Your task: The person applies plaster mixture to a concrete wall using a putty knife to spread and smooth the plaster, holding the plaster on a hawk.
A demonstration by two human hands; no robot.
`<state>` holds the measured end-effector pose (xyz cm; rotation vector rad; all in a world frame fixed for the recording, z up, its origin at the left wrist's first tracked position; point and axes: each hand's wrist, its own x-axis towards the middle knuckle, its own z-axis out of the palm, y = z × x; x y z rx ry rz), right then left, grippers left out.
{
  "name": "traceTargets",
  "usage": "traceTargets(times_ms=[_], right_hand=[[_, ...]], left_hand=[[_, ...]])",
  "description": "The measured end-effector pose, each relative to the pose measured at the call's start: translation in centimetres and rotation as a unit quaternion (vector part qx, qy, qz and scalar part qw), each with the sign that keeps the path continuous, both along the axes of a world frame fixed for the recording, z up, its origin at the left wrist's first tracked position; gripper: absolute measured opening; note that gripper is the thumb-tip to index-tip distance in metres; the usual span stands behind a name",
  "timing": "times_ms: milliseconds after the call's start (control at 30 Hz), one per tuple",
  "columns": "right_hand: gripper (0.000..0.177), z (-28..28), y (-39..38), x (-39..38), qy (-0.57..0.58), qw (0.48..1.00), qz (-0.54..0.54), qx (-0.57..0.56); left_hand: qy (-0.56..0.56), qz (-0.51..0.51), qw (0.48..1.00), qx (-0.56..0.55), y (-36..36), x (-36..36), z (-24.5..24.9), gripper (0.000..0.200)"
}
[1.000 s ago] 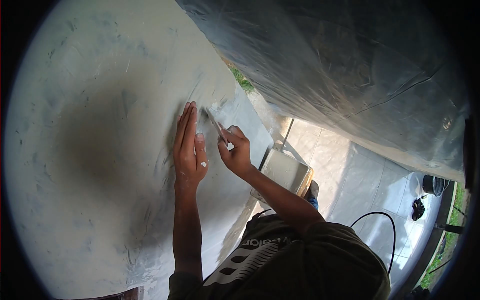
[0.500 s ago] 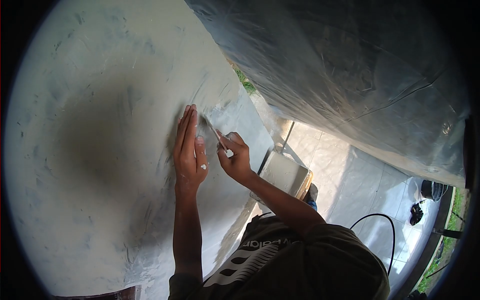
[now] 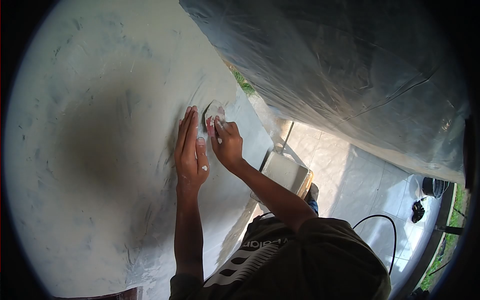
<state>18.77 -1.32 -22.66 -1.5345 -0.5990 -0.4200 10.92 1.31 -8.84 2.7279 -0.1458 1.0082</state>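
Observation:
My left hand (image 3: 190, 150) lies flat against a large white surface (image 3: 135, 220), fingers stretched out together and thumb a little apart. White smears mark its fingertips and thumb. Close to its right, my right hand (image 3: 228, 142) grips a putty knife (image 3: 215, 111), a flat reddish scraper with whitish paste over much of it. The blade is turned broad side toward me near the surface, and the fingers cover its lower end. Grey streaks and patches show on the surface around both hands.
Dark plastic sheeting (image 3: 340, 75) hangs along the upper right. Below my right forearm is a pale rectangular tray (image 3: 285, 170). A black bucket (image 3: 434, 187), a dark crumpled item (image 3: 418, 212) and a black cable (image 3: 380, 216) are over the tiled floor (image 3: 365, 175).
The putty knife has turned from edge-on to showing its broad face, as my right hand rotated and shifted slightly left and up. My left hand stays nearly in place.

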Motion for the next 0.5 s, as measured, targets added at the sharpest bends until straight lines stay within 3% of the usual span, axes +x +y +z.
traceTargets(times_ms=[100,167,267,367,500], right_hand=[[0.045,-1.2,-2.4,-3.5,-0.016,0.993,0.088,0.082],[0.046,-0.9,-3.5,-2.3,-0.018,0.987,0.084,0.132],[0.047,-0.2,-3.1,3.2,0.017,0.994,-0.018,0.105],[0.044,-0.6,-1.2,7.2,0.052,0.995,-0.08,0.009],[0.045,-1.5,0.6,3.6,0.012,0.997,-0.06,-0.047]], left_hand=[[-0.001,-0.006,1.0,0.004,0.3,0.0,0.0,0.048],[0.001,-0.004,1.0,0.003,0.3,-0.1,0.0,0.048],[0.001,0.009,1.0,0.01,0.1,-0.3,-0.1,0.048],[0.006,0.009,1.0,0.0,-0.1,-0.5,-0.2,0.048],[0.005,0.01,1.0,-0.006,-0.2,-0.5,-0.4,0.047]])
